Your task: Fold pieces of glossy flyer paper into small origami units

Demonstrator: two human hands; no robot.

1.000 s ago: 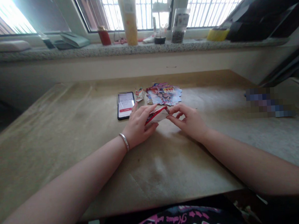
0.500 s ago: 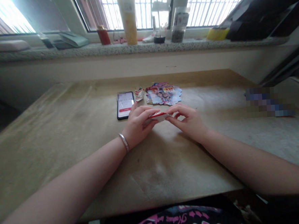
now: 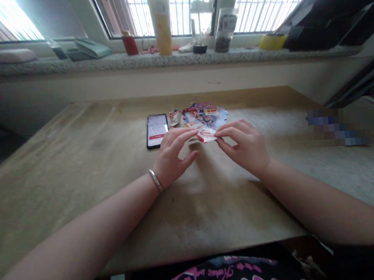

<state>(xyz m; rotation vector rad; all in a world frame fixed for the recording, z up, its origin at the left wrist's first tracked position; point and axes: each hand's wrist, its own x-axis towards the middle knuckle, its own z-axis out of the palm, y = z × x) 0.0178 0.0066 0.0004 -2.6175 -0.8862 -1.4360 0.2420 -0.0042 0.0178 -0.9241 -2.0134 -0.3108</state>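
Between my hands is a folded piece of red-and-white printed paper (image 3: 206,134), raised a little above the table. My right hand (image 3: 244,147) pinches its right end between thumb and fingers. My left hand (image 3: 175,155), with a silver bangle at the wrist, has its thumb spread away from the fingers; the fingertips lie against the paper's left part. Just beyond is a fanned pile of colourful printed leaflets (image 3: 207,113). Left of the pile sits a small folded paper piece (image 3: 174,117) with similar red-and-white print.
A phone (image 3: 157,131) with a lit screen lies by my left fingers. On the table's right is a blurred-out dark item (image 3: 335,126). Along the stone windowsill (image 3: 106,64) stand a tall yellow bottle (image 3: 162,27), a red bottle (image 3: 129,43) and several other containers.
The paper has turned so more of its printed face shows. My left thumb has come off it, and my right hand has shifted slightly right with its end.
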